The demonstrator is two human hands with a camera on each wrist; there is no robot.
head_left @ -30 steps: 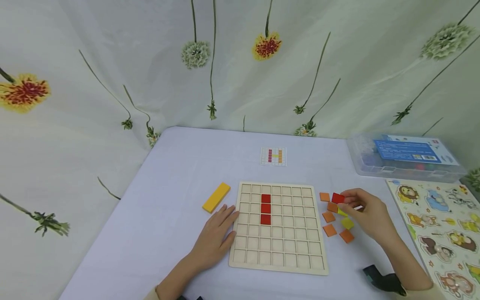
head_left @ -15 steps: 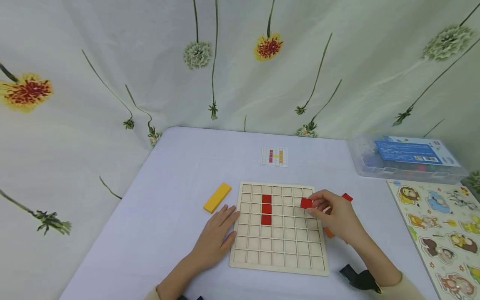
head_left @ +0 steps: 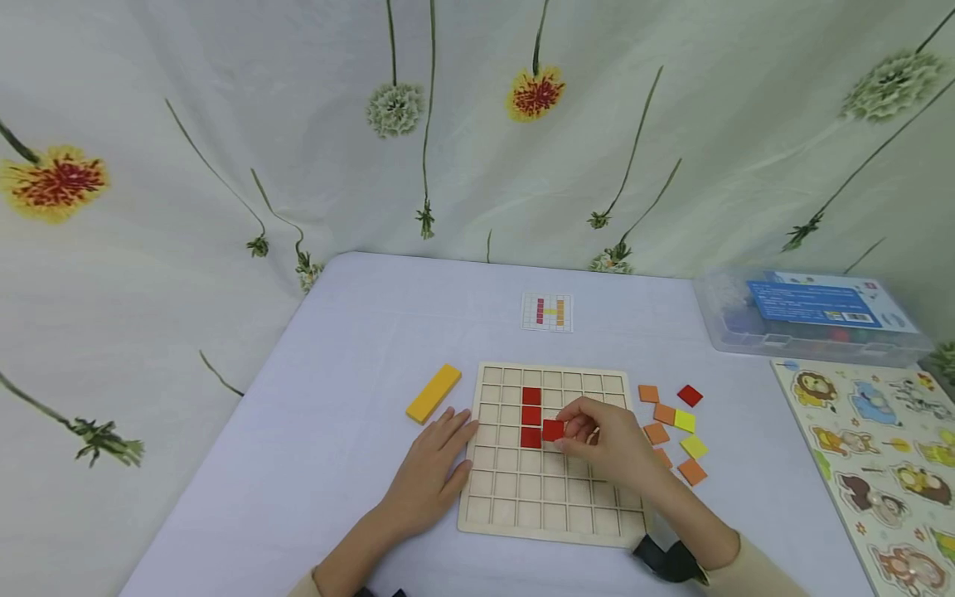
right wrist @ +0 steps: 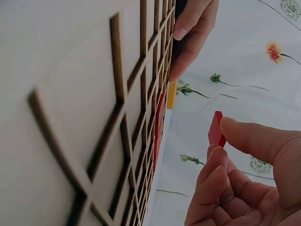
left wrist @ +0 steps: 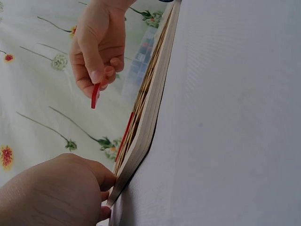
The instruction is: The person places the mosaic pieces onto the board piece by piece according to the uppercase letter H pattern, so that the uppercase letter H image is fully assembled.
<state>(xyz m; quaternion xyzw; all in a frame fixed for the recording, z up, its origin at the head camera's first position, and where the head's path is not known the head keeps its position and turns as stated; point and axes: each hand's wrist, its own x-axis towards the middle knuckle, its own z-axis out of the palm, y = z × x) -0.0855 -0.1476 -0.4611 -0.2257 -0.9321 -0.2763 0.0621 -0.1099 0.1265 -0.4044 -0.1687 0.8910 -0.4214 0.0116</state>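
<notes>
1. A red tile (head_left: 553, 429) is held near the centre of the lower half of the head frame, pinched between the thumb and fingers of the right hand (head_left: 608, 439).
2. In both wrist views the tile is seen raised clear of the grid board (head_left: 516, 504); no contact is shown.
3. A column of three red tiles (head_left: 531, 416) is set in the board, its long axis running up and down the frame. The held tile is seen just right of the lowest one. Being square, it is given no long axis of its own.
4. The bare cell (head_left: 530, 458) under that column is placed to the lower left of the held tile; it is reached more closely by the right fingertips than by the left.
5. The left hand (head_left: 429, 464) is laid at the board's left edge, fingers extended, nothing gripped.
6. Loose orange, yellow and red tiles (head_left: 690, 395) are scattered right of the board, on the desk (head_left: 373, 332).
</notes>
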